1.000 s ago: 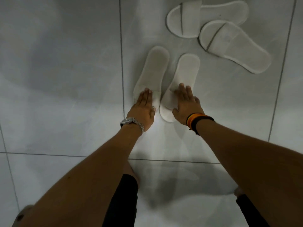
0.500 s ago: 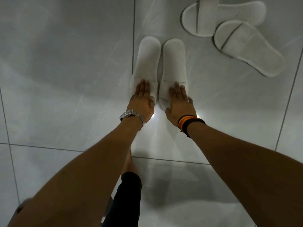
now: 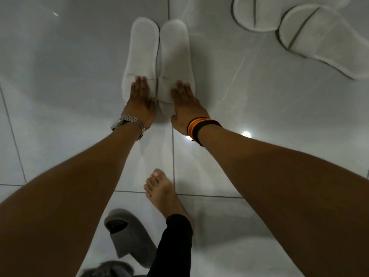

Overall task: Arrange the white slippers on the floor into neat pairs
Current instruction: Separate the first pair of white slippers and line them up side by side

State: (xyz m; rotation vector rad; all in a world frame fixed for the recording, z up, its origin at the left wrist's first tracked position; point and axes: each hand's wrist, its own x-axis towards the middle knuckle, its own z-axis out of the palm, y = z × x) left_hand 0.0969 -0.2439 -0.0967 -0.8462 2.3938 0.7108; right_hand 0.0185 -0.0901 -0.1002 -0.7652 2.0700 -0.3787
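Two white slippers lie side by side and parallel on the tiled floor, their long edges touching: the left slipper (image 3: 141, 50) and the right slipper (image 3: 174, 52). Their toe ends point toward me. My left hand (image 3: 139, 102) presses flat on the left slipper's toe strap. My right hand (image 3: 187, 104) presses flat on the right slipper's toe strap. Two more white slippers lie at the upper right, one (image 3: 257, 13) partly cut off by the frame's top edge, the other (image 3: 323, 43) angled beside it, touching or overlapping it.
My bare foot (image 3: 163, 194) stands on the floor between my arms. A grey slide sandal (image 3: 127, 234) lies by it at the lower left. Glossy white tiles (image 3: 60, 96) with dark grout lines stretch to the left of the slippers.
The two slippers under my hands went from splayed apart to parallel and touching. The view shifted, so my bare foot and the grey sandal came into sight.
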